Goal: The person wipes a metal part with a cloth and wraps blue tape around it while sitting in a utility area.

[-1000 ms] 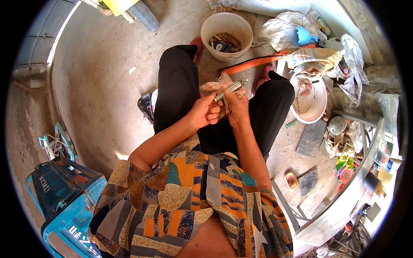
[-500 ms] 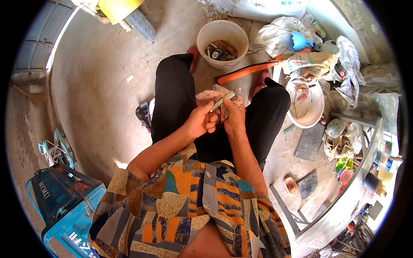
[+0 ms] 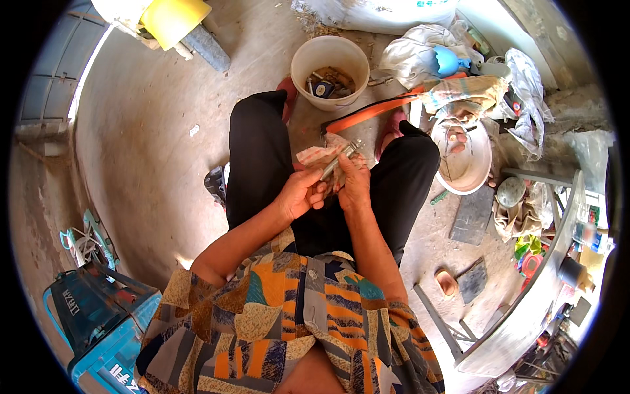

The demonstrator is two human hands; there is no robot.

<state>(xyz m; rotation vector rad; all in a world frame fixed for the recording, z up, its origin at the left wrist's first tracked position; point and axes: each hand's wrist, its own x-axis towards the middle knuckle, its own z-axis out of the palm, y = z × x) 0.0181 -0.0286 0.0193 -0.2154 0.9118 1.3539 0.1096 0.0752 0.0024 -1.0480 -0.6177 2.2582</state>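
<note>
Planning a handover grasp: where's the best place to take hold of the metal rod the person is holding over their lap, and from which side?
Take the metal rod at its bare upper end, coming from the bucket side. It tilts up and away from the person; the left hand covers its lower end, and the right hand with the rag crowds its middle.

Bare floor (image 3: 151, 138) open left; bucket (image 3: 330, 62) ahead, bowl (image 3: 462, 157) and clutter crowd right.
</note>
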